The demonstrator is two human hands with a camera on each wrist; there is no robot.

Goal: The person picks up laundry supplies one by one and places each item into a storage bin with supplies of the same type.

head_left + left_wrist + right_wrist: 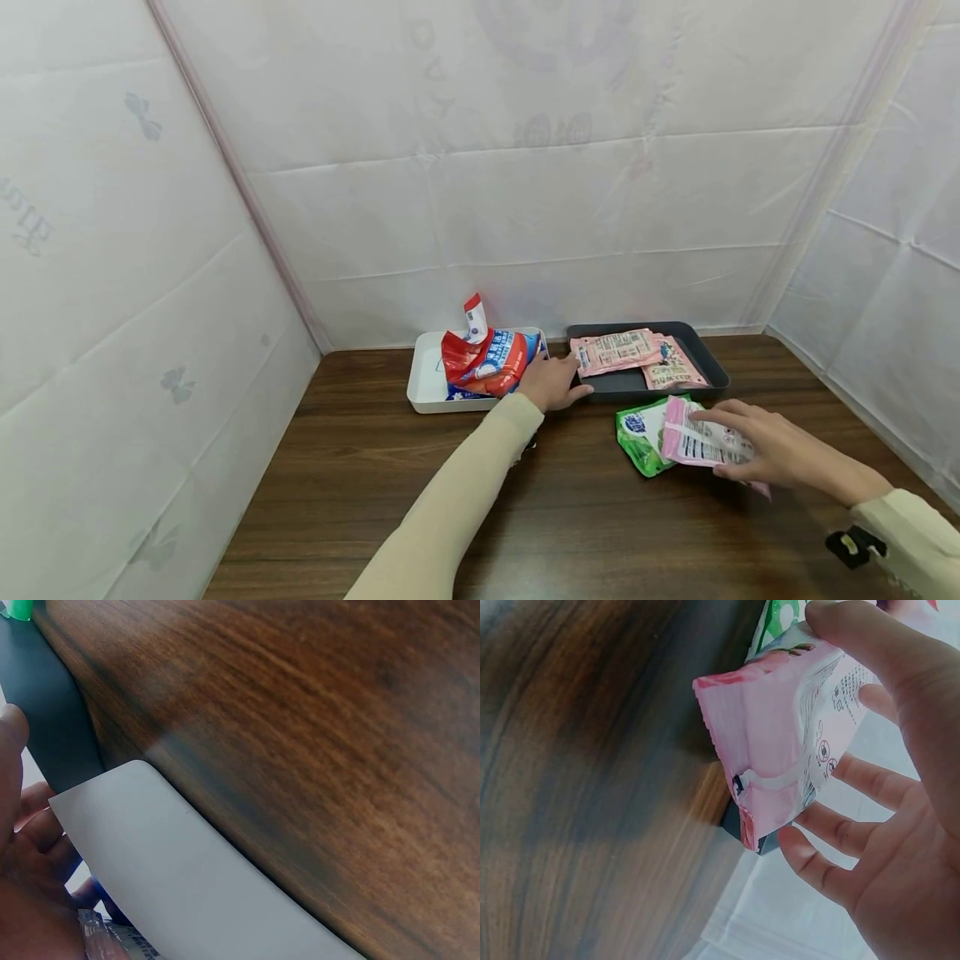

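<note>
- On the bench [352,467], the white tray [427,379] holds a red-and-blue bag [498,362].
- Your left hand [550,381] is by that bag, fingers extended and released, near the dark tray.
- The dark tray [622,383] carries pink packets [617,351].
- Below it lies a green packet [643,437].
- Partly over that one, your right hand's [776,446] fingers grasp a tilted pink-and-white pouch [697,440].

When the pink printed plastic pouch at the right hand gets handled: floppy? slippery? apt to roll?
The pink plastic pouch is probably floppy: its film wrinkles and its sealed end kinks. It may be slippery, since the surface looks smooth and catches light. Rolling seems unlikely, given its broad, flattened shape.
</note>
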